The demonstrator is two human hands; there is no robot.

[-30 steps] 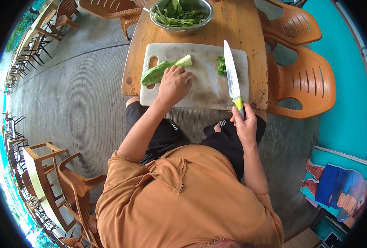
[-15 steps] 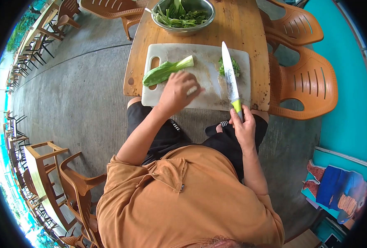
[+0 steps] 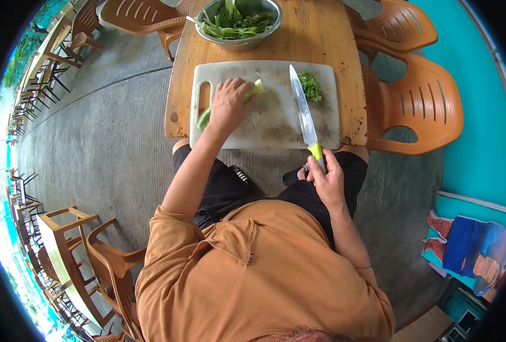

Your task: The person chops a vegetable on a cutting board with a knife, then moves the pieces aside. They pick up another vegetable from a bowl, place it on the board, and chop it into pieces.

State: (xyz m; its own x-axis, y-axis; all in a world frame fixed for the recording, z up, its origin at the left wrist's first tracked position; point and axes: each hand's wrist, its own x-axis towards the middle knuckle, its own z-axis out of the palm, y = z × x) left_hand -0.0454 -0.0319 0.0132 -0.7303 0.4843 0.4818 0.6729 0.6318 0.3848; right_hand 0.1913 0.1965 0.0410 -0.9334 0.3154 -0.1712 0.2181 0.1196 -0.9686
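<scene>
My left hand (image 3: 230,105) lies over a leafy green vegetable (image 3: 257,89) on the left part of the white cutting board (image 3: 270,128). Its fingers curl round the stalk and hide most of it; the pale cut end and a bit of green leaf (image 3: 204,119) stick out. In my right hand (image 3: 328,181) is the yellow-green and grey handle of a kitchen knife (image 3: 303,108). The blade points away from me, slanting over the board's right half. Just right of the blade sits a small heap of chopped greens (image 3: 310,86).
Beyond the board, a metal bowl (image 3: 241,44) full of cut greens stands on the wooden table (image 3: 315,34). Brown plastic chairs (image 3: 418,108) line the right side, and another chair (image 3: 144,17) is at the far left. My legs are under the near edge.
My left hand has moved up and left onto the leafy vegetable and closed on it. The knife has shifted slightly left, away from the chopped greens, which now show fully.
</scene>
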